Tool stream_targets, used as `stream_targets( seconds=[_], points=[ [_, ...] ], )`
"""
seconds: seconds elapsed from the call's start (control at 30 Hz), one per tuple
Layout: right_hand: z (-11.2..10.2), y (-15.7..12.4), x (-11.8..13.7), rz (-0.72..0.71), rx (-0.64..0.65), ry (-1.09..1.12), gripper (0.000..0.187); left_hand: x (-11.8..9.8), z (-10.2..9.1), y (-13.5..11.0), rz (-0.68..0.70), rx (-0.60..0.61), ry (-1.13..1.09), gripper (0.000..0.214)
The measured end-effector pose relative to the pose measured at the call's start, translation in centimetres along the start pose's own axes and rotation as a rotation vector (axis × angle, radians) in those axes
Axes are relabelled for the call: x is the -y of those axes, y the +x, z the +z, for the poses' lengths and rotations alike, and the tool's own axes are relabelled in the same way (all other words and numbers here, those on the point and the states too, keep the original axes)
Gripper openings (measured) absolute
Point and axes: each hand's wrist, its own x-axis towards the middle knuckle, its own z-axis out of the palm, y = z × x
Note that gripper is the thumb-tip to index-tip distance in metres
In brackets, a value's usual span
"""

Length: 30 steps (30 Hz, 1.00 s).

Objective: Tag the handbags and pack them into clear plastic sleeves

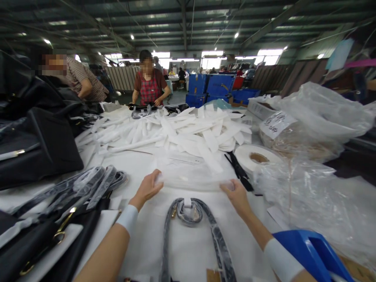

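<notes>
A translucent plastic sheet or bag [190, 180] stretches between my two hands above the white table [141, 235]. My left hand [149, 186] pinches its left end between thumb and fingers. At the opposite end my right hand [237, 195] grips the plastic the same way. Just below it lies a dark strap [216, 235] in clear wrapping, arched into a loop. A coiled strap [189, 213] with a white tab and gold-coloured metal fittings sits at the top of that arch. The bag or panel the straps belong to is cut off at the bottom edge.
White padding strips [205, 129] are heaped ahead. A white roll [258, 156] and a black scissors-like tool [239, 170] lie right, near plastic bags [308, 188] and a blue plastic object [314, 250]. Black bags [53, 137] crowd the left. A co-worker [149, 84] stands opposite.
</notes>
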Motion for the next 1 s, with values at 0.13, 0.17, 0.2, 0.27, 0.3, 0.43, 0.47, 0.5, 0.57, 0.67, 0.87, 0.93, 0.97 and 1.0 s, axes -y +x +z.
stream_targets(
  seconds=[0.13, 0.17, 0.2, 0.27, 0.3, 0.43, 0.47, 0.5, 0.57, 0.67, 0.87, 0.93, 0.97, 1.0],
  points=[
    [0.8, -3.5, 0.1, -0.169, 0.131, -0.173, 0.019, 0.5, 1.4, -2.7, -0.005, 0.333, 0.276, 0.049],
    [1.0, -4.0, 0.1, -0.209, 0.17, -0.2, 0.019, 0.5, 1.7, -3.0, -0.015, 0.386, 0.338, 0.054],
    [1.2, -4.4, 0.2, -0.245, 0.206, -0.223, 0.018, 0.4, 1.9, -3.1, -0.024, 0.426, 0.396, 0.057],
    [1.4, -4.8, 0.4, -0.299, 0.259, -0.265, 0.018, 0.1, 2.3, -3.0, -0.041, 0.487, 0.495, 0.061],
    [1.5, -5.0, 0.6, -0.317, 0.276, -0.282, 0.018, -0.2, 2.5, -3.0, -0.047, 0.514, 0.534, 0.062],
    [1.8, -5.6, 1.1, -0.339, 0.319, -0.317, 0.018, -1.4, 3.0, -3.0, -0.078, 0.546, 0.633, 0.063],
    [1.9, -5.8, 1.2, -0.334, 0.328, -0.316, 0.016, -1.7, 3.2, -3.3, -0.088, 0.521, 0.642, 0.06],
    [2.0, -6.0, 1.3, -0.325, 0.333, -0.313, 0.015, -2.0, 3.4, -3.6, -0.099, 0.484, 0.645, 0.056],
    [2.1, -6.3, 1.6, -0.293, 0.337, -0.301, 0.014, -2.6, 4.0, -4.6, -0.122, 0.396, 0.628, 0.043],
    [2.1, -6.7, 1.9, -0.208, 0.343, -0.275, 0.018, -2.8, 5.2, -6.2, -0.161, 0.278, 0.541, 0.029],
    [0.5, -7.5, 2.7, 0.11, 0.307, -0.162, 0.036, -1.8, 6.4, -6.9, -0.257, 0.116, 0.224, 0.016],
    [-0.2, -7.7, 3.2, 0.213, 0.306, -0.088, 0.04, -1.5, 6.3, -6.7, -0.288, -0.001, 0.139, 0.021],
    [-0.5, -7.7, 3.4, 0.248, 0.305, -0.057, 0.043, -1.3, 6.1, -6.8, -0.297, -0.067, 0.105, 0.026],
    [-0.8, -7.6, 3.7, 0.269, 0.302, -0.032, 0.047, -1.2, 5.9, -6.9, -0.299, -0.13, 0.077, 0.03]
  ],
)
